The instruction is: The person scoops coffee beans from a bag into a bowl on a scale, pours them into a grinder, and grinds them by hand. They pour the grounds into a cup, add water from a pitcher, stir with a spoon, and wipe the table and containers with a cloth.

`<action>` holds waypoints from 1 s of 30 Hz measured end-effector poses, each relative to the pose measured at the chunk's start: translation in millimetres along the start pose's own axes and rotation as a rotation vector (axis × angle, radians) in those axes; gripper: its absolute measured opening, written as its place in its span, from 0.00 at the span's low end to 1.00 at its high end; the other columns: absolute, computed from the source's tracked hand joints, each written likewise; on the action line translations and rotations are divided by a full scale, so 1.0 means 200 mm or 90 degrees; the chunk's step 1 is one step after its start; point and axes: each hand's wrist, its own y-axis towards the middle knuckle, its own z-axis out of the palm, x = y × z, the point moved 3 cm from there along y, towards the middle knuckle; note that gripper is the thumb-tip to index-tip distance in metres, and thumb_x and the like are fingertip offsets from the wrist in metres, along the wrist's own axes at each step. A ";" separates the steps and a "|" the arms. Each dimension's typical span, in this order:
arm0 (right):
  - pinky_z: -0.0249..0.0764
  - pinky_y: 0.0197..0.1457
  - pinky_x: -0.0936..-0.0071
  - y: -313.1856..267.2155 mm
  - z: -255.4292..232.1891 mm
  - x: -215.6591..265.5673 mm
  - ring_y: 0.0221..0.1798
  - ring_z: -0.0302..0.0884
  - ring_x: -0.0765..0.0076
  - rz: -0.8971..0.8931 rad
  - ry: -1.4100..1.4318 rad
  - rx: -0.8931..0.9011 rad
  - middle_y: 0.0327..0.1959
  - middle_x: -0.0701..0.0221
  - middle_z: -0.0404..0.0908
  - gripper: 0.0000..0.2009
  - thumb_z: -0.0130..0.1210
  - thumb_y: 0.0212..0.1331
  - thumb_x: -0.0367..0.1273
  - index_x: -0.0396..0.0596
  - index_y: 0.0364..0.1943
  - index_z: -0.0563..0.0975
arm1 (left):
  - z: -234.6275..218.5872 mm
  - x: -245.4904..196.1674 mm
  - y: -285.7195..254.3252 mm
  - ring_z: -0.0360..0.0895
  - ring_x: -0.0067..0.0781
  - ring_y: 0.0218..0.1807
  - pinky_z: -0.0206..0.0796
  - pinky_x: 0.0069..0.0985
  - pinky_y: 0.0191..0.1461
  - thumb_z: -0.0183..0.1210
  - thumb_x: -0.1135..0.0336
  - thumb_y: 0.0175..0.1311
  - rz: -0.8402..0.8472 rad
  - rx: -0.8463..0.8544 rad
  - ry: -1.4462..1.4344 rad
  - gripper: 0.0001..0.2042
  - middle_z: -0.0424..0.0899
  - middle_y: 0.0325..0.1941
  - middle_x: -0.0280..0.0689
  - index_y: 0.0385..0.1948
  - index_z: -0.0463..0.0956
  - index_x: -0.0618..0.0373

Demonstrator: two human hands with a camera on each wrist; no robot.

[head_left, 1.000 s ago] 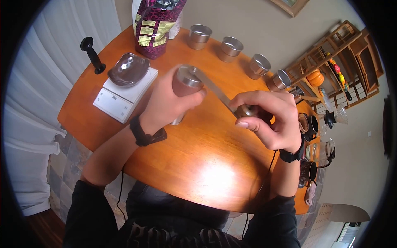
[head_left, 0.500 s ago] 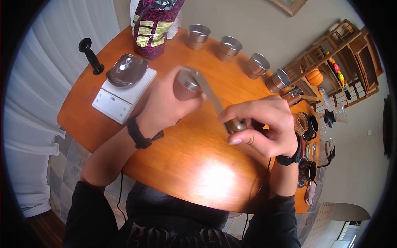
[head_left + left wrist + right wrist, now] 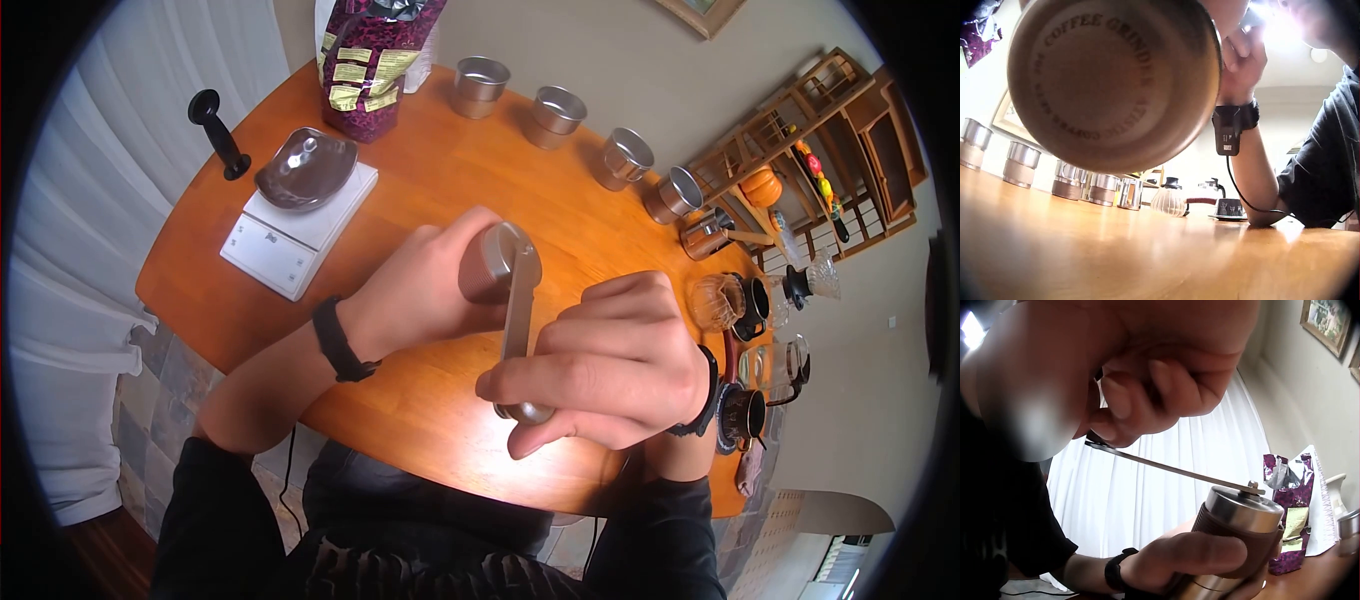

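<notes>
My left hand (image 3: 420, 278) wraps round the brown-sleeved steel body of a hand coffee grinder (image 3: 487, 266), which tilts above the wooden table. In the left wrist view the grinder's round base (image 3: 1110, 84) faces the camera, with "COFFEE GRINDER" lettered on it. A flat metal crank arm (image 3: 518, 315) runs from the grinder's top toward me. At its end, my right hand (image 3: 620, 362) pinches the knob (image 3: 528, 412) between thumb and index finger. The right wrist view shows the crank attached at the grinder's steel lid (image 3: 1244, 509), with the left thumb across the sleeve.
To the left, a white scale (image 3: 272, 256) bears a dark shallow dish (image 3: 307, 172); a black-handled tool (image 3: 220, 135) stands beyond. A purple bag (image 3: 365, 95) is at the back. Several steel cups (image 3: 482, 85) line the far edge. A glass vessel (image 3: 714, 302) and black cup (image 3: 742, 415) sit right.
My right hand has swung the crank knob toward me and to the left, its back now turned up. The left hand and grinder have shifted a little right and toward me.
</notes>
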 end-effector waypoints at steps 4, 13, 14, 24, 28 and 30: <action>0.63 0.19 0.76 0.03 0.02 -0.02 0.17 0.72 0.76 -0.076 -0.019 -0.035 0.20 0.80 0.76 0.14 0.68 0.59 0.46 0.53 0.41 0.88 | 0.00 -0.02 -0.01 0.88 0.44 0.39 0.78 0.32 0.42 0.76 0.67 0.57 0.028 0.020 0.044 0.22 0.87 0.37 0.44 0.49 0.74 0.59; 0.59 0.18 0.78 0.03 0.02 -0.06 0.15 0.69 0.79 -0.112 -0.148 -0.086 0.17 0.80 0.74 0.13 0.72 0.53 0.41 0.52 0.39 0.88 | 0.09 -0.04 -0.04 0.85 0.53 0.31 0.77 0.43 0.34 0.71 0.53 0.57 0.049 0.205 0.131 0.19 0.85 0.28 0.44 0.40 0.76 0.54; 0.60 0.19 0.77 0.03 0.00 -0.06 0.15 0.70 0.78 -0.098 -0.162 -0.084 0.18 0.78 0.77 0.13 0.72 0.53 0.39 0.51 0.39 0.88 | 0.09 -0.05 -0.05 0.84 0.53 0.30 0.77 0.43 0.34 0.70 0.52 0.57 0.052 0.241 0.143 0.19 0.84 0.28 0.44 0.40 0.77 0.54; 0.75 0.27 0.73 0.02 -0.13 -0.16 0.24 0.82 0.67 0.017 -0.194 -0.157 0.29 0.68 0.86 0.13 0.70 0.55 0.28 0.42 0.44 0.84 | 0.10 -0.09 -0.09 0.84 0.44 0.29 0.78 0.39 0.33 0.73 0.55 0.52 0.282 0.083 0.250 0.23 0.83 0.32 0.39 0.44 0.77 0.57; 0.78 0.32 0.72 -0.01 -0.17 -0.23 0.28 0.85 0.65 0.150 -0.209 -0.167 0.33 0.66 0.87 0.12 0.69 0.57 0.26 0.43 0.45 0.84 | 0.06 -0.15 -0.07 0.86 0.44 0.32 0.79 0.35 0.37 0.78 0.57 0.46 0.285 0.060 0.188 0.28 0.84 0.35 0.40 0.47 0.76 0.58; 0.79 0.33 0.72 -0.03 -0.19 -0.28 0.29 0.86 0.64 0.209 -0.225 -0.167 0.34 0.63 0.88 0.11 0.68 0.59 0.26 0.43 0.46 0.83 | 0.02 -0.14 -0.06 0.88 0.42 0.35 0.80 0.32 0.40 0.82 0.58 0.44 0.290 0.045 0.161 0.31 0.86 0.38 0.42 0.49 0.76 0.63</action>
